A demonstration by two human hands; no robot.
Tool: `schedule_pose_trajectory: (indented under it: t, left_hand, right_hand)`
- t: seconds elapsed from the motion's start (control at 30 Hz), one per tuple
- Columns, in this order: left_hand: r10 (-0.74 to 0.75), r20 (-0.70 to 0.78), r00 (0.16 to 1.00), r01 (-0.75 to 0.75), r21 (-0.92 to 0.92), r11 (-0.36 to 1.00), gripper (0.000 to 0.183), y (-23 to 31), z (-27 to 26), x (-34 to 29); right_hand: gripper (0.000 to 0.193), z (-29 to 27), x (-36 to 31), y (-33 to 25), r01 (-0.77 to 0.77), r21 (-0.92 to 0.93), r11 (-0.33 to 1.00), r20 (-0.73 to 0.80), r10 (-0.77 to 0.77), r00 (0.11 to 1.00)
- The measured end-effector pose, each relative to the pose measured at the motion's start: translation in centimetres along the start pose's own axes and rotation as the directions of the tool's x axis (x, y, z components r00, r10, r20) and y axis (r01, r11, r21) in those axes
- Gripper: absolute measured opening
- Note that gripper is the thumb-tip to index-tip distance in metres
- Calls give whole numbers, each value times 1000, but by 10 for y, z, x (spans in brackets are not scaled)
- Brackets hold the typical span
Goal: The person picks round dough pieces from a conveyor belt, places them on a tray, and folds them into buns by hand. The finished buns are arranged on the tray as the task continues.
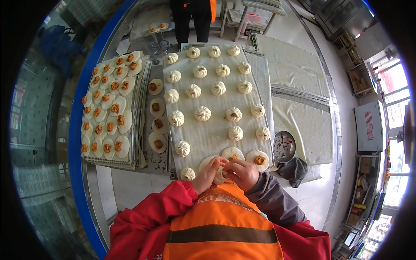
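Note:
My left hand point(209, 174) and my right hand point(244, 174) meet at the near edge of a cloth-lined tray, fingertips pinched together around a bun point(219, 177). The fingers hide much of this bun. Just beyond my hands lies a flat dough round point(230, 151) with orange-brown filling, partly covered by my right hand. To its right is another filled dough round point(266, 155). Pale dough point(205, 164) also shows beside my left hand. Pleated white buns point(202, 113) stand spaced in rows across the cloth point(208, 138).
At left, a stacked tray point(130, 158) holds many filled dough rounds point(115, 108). Several more filled rounds point(157, 125) lie between the trays. A metal bowl point(284, 146) and a dark cloth point(294, 172) sit at right, near cloth-covered racks point(301, 130). Another person point(195, 19) stands at the far end.

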State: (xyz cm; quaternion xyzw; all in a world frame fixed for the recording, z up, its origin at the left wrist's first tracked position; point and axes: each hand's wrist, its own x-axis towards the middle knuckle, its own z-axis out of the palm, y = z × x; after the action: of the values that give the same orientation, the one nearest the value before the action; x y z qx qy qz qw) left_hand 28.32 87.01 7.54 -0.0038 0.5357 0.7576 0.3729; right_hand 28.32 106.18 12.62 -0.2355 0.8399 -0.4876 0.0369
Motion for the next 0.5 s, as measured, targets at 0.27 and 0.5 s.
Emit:
schedule_pose_trajectory:
  t: [0.27,0.5]
  left_hand:
    - [-56,6,998,56,-15,998,61,7,-1,-11]
    - [-169,4,986,167,134,977,68,14,-8,-8]
  right_hand:
    - [13,5,4,0,21,-59,998,-19,-22,1000]
    - [16,6,5,-1,172,-173,970,-44,-182,982]
